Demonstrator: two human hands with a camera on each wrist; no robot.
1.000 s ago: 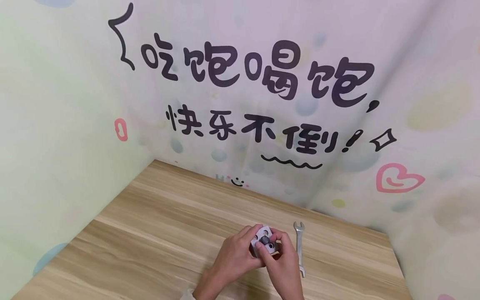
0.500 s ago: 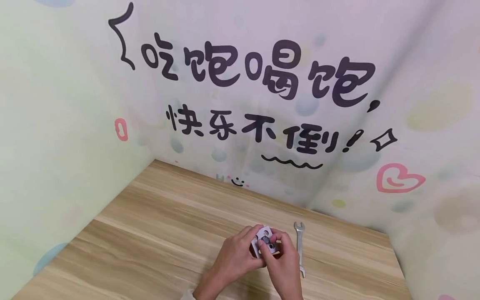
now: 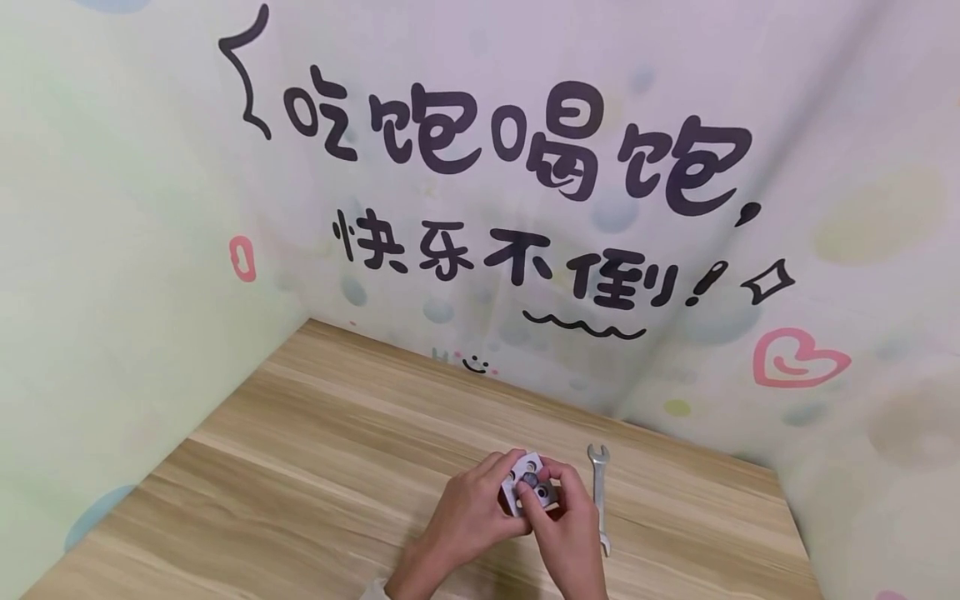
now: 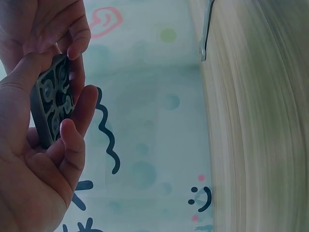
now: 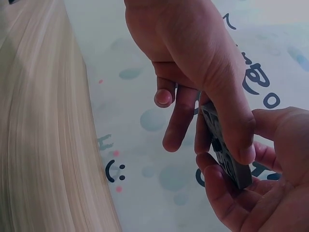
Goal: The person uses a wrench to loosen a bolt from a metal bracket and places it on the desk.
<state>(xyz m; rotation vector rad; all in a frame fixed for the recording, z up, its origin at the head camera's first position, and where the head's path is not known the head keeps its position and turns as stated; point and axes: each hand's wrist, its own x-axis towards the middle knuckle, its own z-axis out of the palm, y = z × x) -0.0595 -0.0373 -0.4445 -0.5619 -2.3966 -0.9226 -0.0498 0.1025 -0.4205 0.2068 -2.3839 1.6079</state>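
Note:
My left hand (image 3: 474,510) grips a small square metal plate (image 4: 52,105) by its edges, fingers behind and thumb at the near side. The plate has round holes near its corners and is raised in front of me above the table. A dark hex bolt head (image 3: 532,478) sits at the middle of its upper face. My right hand (image 3: 568,523) pinches this bolt head between thumb and index finger. In the left wrist view the plate's other side shows a ribbed pattern with recesses. The right thumb partly covers the plate in the right wrist view.
A silver open-ended wrench (image 3: 598,496) lies on the wood-grain table (image 3: 315,467), just right of my right hand. A printed fabric wall (image 3: 450,200) with black lettering stands behind the table, and plain pale walls close off both sides.
My right thumb has shifted slightly up along the bolt head since a second ago. The left hand, the plate and the wrench stay almost where they were.

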